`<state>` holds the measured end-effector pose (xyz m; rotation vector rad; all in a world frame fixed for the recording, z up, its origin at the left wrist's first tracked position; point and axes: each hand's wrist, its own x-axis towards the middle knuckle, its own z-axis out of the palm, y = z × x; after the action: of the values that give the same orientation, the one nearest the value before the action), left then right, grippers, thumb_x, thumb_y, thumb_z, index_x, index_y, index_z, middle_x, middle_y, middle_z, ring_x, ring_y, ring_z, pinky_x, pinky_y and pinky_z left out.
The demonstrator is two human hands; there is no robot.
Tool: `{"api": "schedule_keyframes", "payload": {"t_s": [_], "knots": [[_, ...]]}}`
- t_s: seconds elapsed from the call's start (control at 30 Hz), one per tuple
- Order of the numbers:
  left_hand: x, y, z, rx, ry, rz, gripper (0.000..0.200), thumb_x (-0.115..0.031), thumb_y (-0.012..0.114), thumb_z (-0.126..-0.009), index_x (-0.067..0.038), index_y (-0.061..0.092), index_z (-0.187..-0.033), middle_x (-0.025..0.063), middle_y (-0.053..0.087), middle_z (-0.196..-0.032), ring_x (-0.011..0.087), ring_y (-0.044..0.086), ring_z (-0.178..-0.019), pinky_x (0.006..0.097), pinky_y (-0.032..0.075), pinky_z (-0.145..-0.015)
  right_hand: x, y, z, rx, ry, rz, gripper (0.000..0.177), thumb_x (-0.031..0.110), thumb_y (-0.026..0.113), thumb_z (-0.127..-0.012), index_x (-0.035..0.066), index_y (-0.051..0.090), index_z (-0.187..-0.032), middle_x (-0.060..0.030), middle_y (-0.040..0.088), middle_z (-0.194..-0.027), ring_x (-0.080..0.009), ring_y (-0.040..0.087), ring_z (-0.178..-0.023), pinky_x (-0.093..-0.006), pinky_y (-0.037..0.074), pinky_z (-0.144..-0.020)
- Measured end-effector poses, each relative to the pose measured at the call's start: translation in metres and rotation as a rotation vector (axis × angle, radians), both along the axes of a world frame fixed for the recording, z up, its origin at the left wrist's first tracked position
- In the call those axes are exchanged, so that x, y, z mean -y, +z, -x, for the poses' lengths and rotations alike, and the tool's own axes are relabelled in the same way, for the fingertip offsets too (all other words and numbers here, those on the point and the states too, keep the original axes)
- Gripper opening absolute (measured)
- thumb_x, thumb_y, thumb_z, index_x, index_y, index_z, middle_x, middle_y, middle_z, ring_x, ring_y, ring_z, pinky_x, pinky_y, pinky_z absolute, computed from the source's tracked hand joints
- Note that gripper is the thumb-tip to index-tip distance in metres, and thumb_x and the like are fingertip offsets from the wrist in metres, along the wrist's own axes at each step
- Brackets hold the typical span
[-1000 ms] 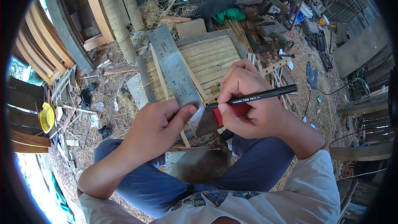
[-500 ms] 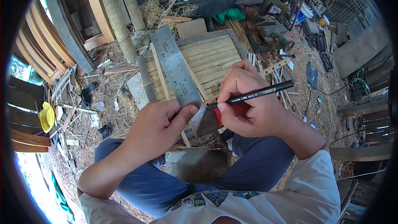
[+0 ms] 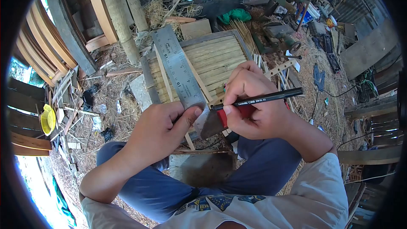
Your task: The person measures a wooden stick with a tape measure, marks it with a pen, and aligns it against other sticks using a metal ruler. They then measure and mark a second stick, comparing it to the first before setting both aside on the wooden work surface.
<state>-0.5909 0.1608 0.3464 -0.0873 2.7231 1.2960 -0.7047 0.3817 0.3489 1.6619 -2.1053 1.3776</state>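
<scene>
My left hand (image 3: 159,129) pinches the near end of a long steel ruler (image 3: 176,68), thumb pressed on it, along with a thin bamboo strip (image 3: 163,74) under the ruler. My right hand (image 3: 254,104) grips a black pen (image 3: 265,98), its tip at the ruler's edge by my left thumb. A dark blade with a red handle (image 3: 214,123) sits just below the pen tip, under my right hand. Beneath the ruler lies a woven bamboo panel (image 3: 212,59) in a grey frame.
A wooden block (image 3: 201,169) stands between my knees. Bamboo poles (image 3: 123,17) and curved wooden pieces (image 3: 46,46) lean at left. Straw, offcuts, a yellow bowl (image 3: 48,119), tools and cables (image 3: 322,76) litter the ground around.
The pen's back end dipped slightly and rose again; its tip stays at the ruler's edge. My left hand and the ruler have barely shifted.
</scene>
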Motion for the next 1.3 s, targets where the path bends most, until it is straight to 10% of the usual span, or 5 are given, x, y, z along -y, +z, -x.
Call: {"api": "schedule_keyframes", "payload": {"t_s": [0.3,0.4,0.5,0.6,1.3], "knots": [[-0.0015,0.003,0.0007,0.032,0.001,0.018,0.039,-0.031,0.067,-0.103,0.001,0.067,-0.081,0.0093,0.057,-0.059,0.0139,0.052,-0.055,0.0357,0.042,-0.053,-0.0018,0.0028,0.0007,-0.018,-0.001,-0.062,0.022,0.003,0.072,-0.076,0.013,0.057,-0.089,-0.0001,0.06,-0.077,-0.0229,0.059,-0.069,-0.0378,0.04,-0.084],[-0.004,-0.0006,-0.0018,-0.03,0.032,-0.014,0.045,-0.037,0.068,-0.101,0.001,0.066,-0.076,0.0183,0.054,-0.056,0.0364,0.055,-0.051,0.0439,0.041,-0.05,0.0016,0.0012,0.0016,-0.079,-0.021,-0.051,0.022,0.004,0.072,-0.076,0.013,0.057,-0.09,-0.0001,0.06,-0.078,-0.0229,0.059,-0.07,-0.038,0.04,-0.084],[-0.0008,-0.0014,0.0007,-0.019,0.011,-0.02,0.045,-0.037,0.068,-0.101,0.001,0.067,-0.077,0.0182,0.054,-0.056,0.0364,0.055,-0.051,0.0438,0.042,-0.051,0.0016,-0.004,0.0021,-0.036,-0.023,0.024,0.022,0.004,0.072,-0.077,0.013,0.057,-0.091,0.0001,0.061,-0.079,-0.0228,0.06,-0.07,-0.0382,0.04,-0.085],[-0.0011,0.0033,0.0001,0.018,0.001,0.014,0.038,-0.029,0.067,-0.103,0.001,0.066,-0.081,0.0091,0.056,-0.059,0.0142,0.049,-0.055,0.0358,0.041,-0.053,0.0004,-0.0017,0.0023,-0.017,0.005,0.02,0.021,0.004,0.071,-0.077,0.013,0.057,-0.09,0.0003,0.06,-0.077,-0.0228,0.059,-0.07,-0.038,0.04,-0.085],[-0.0042,0.0034,-0.0015,0.002,0.004,-0.016,0.038,-0.029,0.068,-0.103,0.001,0.066,-0.079,0.0081,0.055,-0.057,0.0113,0.048,-0.054,0.0354,0.04,-0.052,0.0018,0.0002,-0.0001,-0.092,-0.038,-0.037,0.022,0.003,0.072,-0.077,0.012,0.057,-0.091,-0.0001,0.061,-0.077,-0.0222,0.059,-0.069,-0.0374,0.04,-0.083]]}}
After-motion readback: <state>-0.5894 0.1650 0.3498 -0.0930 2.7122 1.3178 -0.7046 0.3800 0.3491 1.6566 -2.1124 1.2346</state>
